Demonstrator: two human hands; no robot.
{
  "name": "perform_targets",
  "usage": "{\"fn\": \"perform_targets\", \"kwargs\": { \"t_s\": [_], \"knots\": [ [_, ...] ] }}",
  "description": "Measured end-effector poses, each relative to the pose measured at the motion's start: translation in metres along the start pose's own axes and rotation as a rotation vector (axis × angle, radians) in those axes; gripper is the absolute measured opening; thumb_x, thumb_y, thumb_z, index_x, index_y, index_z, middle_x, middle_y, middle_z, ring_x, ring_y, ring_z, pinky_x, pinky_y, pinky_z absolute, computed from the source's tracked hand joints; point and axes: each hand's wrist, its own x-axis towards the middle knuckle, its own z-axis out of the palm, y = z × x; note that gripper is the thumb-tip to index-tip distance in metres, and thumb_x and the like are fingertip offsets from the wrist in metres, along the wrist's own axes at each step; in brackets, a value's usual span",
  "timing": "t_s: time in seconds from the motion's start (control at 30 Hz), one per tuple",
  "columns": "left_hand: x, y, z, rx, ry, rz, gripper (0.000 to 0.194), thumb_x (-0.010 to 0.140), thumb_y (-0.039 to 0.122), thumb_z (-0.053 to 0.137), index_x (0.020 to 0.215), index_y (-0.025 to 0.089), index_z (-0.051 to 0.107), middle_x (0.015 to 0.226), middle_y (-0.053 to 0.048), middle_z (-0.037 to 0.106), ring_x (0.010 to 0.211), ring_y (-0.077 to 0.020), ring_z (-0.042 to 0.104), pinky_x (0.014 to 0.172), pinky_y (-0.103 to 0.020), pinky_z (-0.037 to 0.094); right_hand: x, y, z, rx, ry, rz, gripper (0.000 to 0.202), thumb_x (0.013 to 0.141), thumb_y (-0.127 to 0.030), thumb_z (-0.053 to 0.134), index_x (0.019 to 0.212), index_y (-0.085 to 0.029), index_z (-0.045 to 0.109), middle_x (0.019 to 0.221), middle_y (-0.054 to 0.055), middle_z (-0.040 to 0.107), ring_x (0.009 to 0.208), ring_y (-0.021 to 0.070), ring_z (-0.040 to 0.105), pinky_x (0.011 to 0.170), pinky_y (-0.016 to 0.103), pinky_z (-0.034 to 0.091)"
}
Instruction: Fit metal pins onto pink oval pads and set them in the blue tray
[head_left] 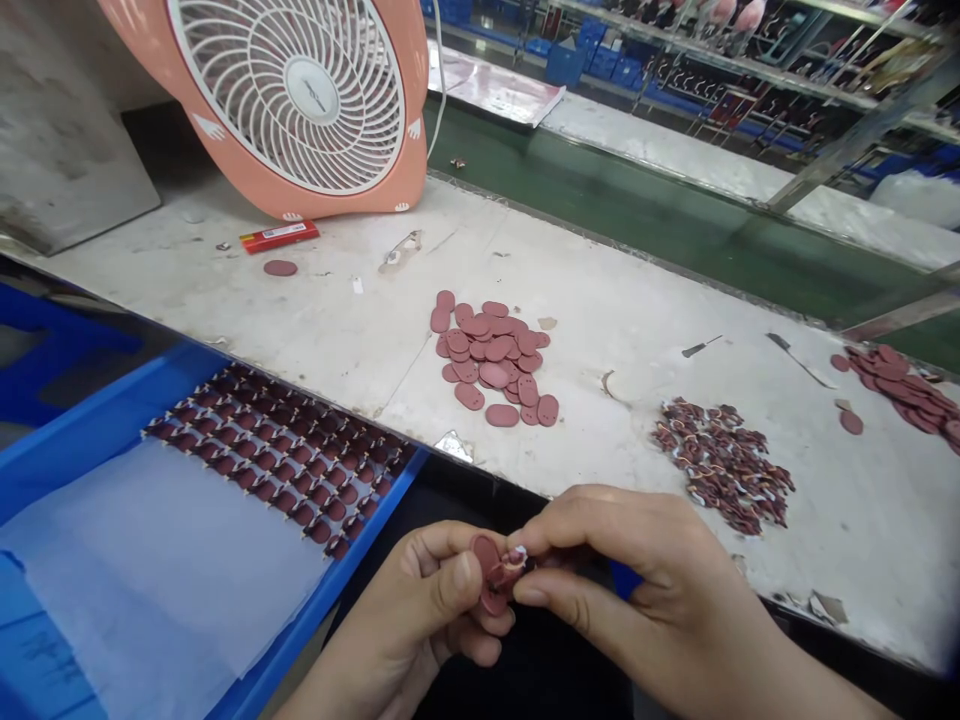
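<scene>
Just off the table's front edge, my left hand [427,600] pinches a flat reddish-brown oval piece [485,553] between thumb and fingers. My right hand [622,570] has its thumb and forefinger closed on a small brown bow-like piece [512,568] with a pale tip, which touches the oval. Fingers partly hide where the two parts meet. Beyond my hands lies a loose pile of matching ovals [495,350], some with small holes. A heap of small brown bow-like pieces [724,465] is to the right.
A blue tray [375,535] on the left holds rows of similar assembled pieces and a white sheet [165,560]. An orange fan [315,100] stands at the back left near a red box [280,236]. More ovals [900,385] lie far right. A green conveyor belt [637,220] runs behind the table.
</scene>
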Motion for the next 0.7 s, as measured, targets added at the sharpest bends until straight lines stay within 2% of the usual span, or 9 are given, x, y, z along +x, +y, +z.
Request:
{"fn": "perform_targets", "kwargs": {
  "t_s": [0.37,0.7],
  "knots": [
    [0.0003,0.0007,0.0001,0.011,0.007,0.010,0.031,0.060,0.043,0.087,0.068,0.015,0.077,0.055,0.001,0.065,0.050,-0.0054,0.057,0.047,-0.013,0.051,0.0046,-0.0020,-0.0025,-0.014,-0.042,-0.046,0.009,0.086,-0.012,0.070,0.092,-0.019,0.069,0.080,-0.003,0.074,0.071,0.0071,0.068,0.070,0.013,0.051],
    [-0.0001,-0.0002,0.0003,0.007,0.035,0.037,0.033,0.058,0.042,0.088,0.069,0.014,0.077,0.056,0.001,0.066,0.050,-0.0056,0.057,0.045,-0.012,0.048,0.0102,-0.0063,-0.0046,-0.116,-0.117,-0.109,0.008,0.087,-0.010,0.067,0.091,-0.017,0.068,0.080,-0.001,0.073,0.073,0.0089,0.068,0.071,0.015,0.051]
  ]
}}
